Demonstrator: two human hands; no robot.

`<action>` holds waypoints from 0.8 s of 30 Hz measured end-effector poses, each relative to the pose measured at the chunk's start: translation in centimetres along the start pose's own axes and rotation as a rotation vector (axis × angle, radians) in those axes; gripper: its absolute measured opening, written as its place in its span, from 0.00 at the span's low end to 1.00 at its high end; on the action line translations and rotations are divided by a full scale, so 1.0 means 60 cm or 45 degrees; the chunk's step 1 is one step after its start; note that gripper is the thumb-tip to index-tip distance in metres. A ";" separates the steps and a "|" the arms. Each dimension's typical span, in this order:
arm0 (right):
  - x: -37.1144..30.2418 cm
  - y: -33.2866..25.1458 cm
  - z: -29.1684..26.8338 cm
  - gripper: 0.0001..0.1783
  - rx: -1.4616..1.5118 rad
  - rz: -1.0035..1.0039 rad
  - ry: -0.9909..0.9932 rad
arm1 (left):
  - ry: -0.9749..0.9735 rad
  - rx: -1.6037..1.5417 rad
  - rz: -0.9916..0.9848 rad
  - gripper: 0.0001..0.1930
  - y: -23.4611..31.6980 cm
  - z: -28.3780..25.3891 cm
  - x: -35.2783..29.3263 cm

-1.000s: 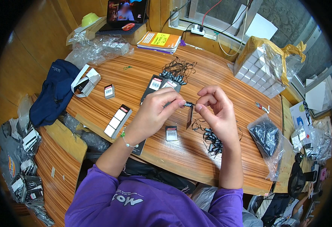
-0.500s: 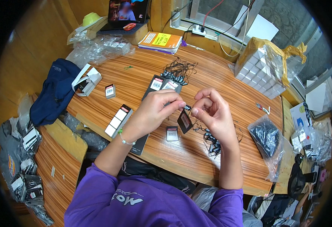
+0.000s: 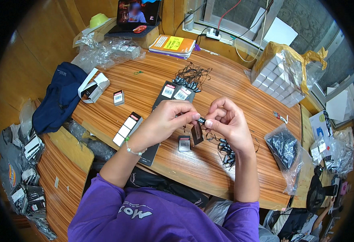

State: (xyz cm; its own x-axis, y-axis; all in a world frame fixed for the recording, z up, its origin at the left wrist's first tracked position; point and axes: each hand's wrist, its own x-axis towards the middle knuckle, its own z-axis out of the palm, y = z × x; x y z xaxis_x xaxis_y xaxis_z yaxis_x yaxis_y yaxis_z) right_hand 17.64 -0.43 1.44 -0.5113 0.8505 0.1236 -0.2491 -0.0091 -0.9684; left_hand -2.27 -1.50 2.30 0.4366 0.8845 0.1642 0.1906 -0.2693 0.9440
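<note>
My left hand [image 3: 175,121] and my right hand [image 3: 227,121] meet above the table, each closed in a pinch on a small black hang-tag string fastener [image 3: 201,120]. From it hangs a dark hang tag [image 3: 197,134], turned nearly edge-on. Just below lies a small stack of tags [image 3: 184,143] with white labels. Beside my right hand is a pile of black string fasteners [image 3: 226,152]; another bunch of fasteners [image 3: 191,83] lies beyond my hands. Labelled tags [image 3: 168,90] rest on a long dark card [image 3: 150,155], partly hidden by my left arm.
To the left are a long stack of tags [image 3: 127,128], a smaller stack [image 3: 118,97] and a white box [image 3: 95,88]. On the right sit cutters [image 3: 281,117], a plastic bag of black fasteners [image 3: 282,146] and wrapped white boxes [image 3: 275,76]. Notebooks [image 3: 172,45] and a laptop [image 3: 137,12] stand behind.
The dangling tag has swung from a slanted, broader view to a narrower one. Both hands keep their pinch and have shifted only slightly.
</note>
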 end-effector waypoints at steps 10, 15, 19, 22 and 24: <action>0.000 0.004 0.002 0.08 0.012 0.023 -0.096 | -0.062 -0.221 -0.017 0.10 0.002 0.000 -0.011; 0.007 0.012 0.006 0.12 -0.173 0.045 -0.303 | 0.098 0.209 0.115 0.11 0.006 -0.014 0.005; 0.020 0.044 -0.003 0.18 0.017 0.076 -0.088 | 0.435 0.650 0.434 0.15 -0.018 0.015 0.021; 0.024 0.046 0.002 0.19 0.355 -0.071 0.109 | 0.422 0.340 0.408 0.21 -0.052 0.061 -0.003; 0.026 0.048 0.011 0.18 0.373 -0.187 0.161 | 0.279 -0.045 0.251 0.23 -0.065 0.086 -0.010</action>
State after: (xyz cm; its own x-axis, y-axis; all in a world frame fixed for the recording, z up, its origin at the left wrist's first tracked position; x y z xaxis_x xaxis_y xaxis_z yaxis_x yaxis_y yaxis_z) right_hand 15.58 0.52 -1.04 -0.3511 0.9122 0.2111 -0.5473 -0.0170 -0.8367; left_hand 1.30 -2.93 -2.96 0.2611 0.8787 0.3995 0.0885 -0.4339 0.8966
